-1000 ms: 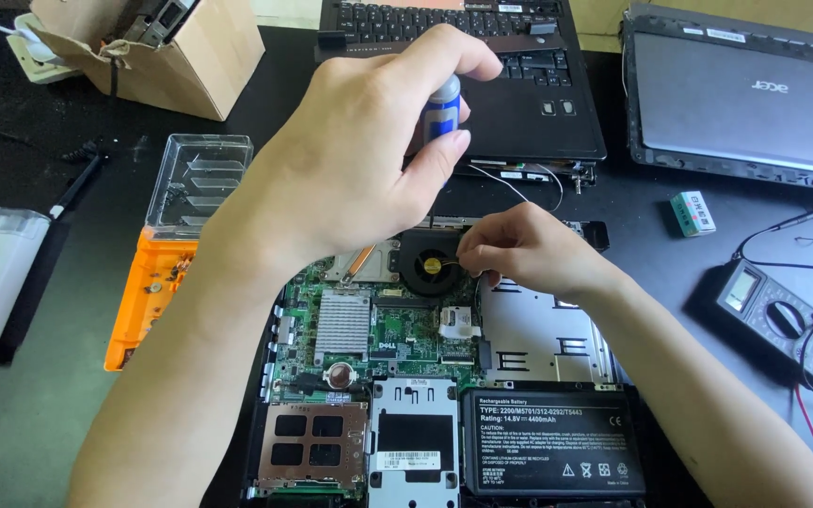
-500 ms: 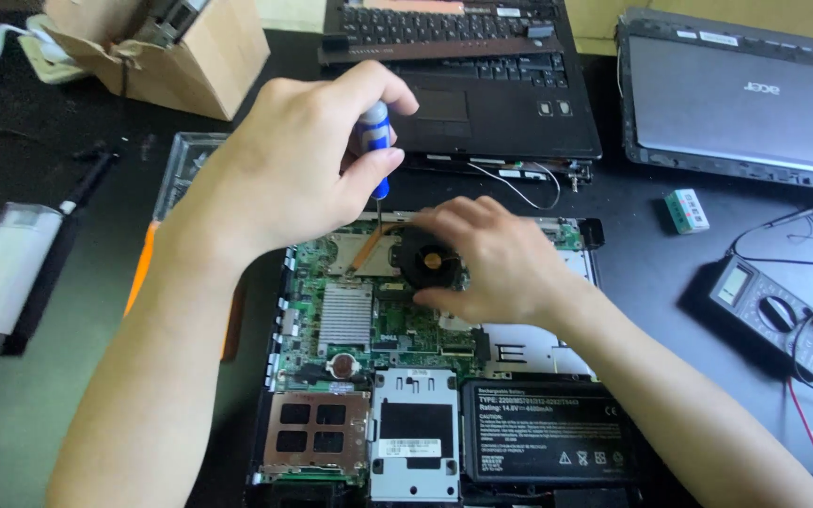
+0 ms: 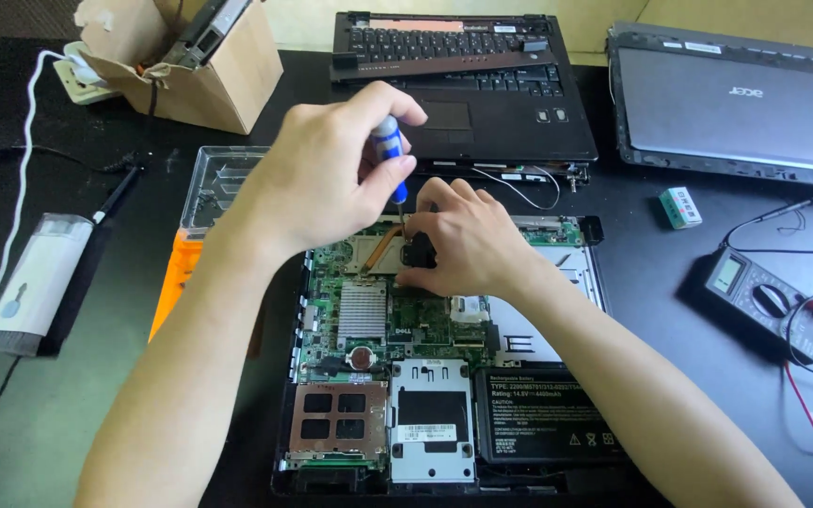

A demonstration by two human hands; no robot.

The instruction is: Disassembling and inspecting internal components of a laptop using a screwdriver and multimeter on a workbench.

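An opened laptop base (image 3: 444, 376) lies in front of me with its green circuit board, silver heatsink and black battery exposed. My left hand (image 3: 331, 174) is shut on a blue-and-white screwdriver (image 3: 390, 155), held upright with its tip down at the copper heat pipe beside the fan. My right hand (image 3: 463, 240) rests on the board and covers the black fan (image 3: 418, 252), fingers pinched at its edge near the screwdriver tip.
A detached keyboard panel (image 3: 482, 85) and a closed grey laptop (image 3: 736, 108) lie at the back. A multimeter (image 3: 769, 301) with red and black leads sits at the right. An orange parts case (image 3: 185, 254), a cardboard box (image 3: 190, 66) and a white device (image 3: 35, 282) are on the left.
My left hand with the screwdriver has shifted slightly left and back over the fan. My right hand has moved up and now covers the fan.
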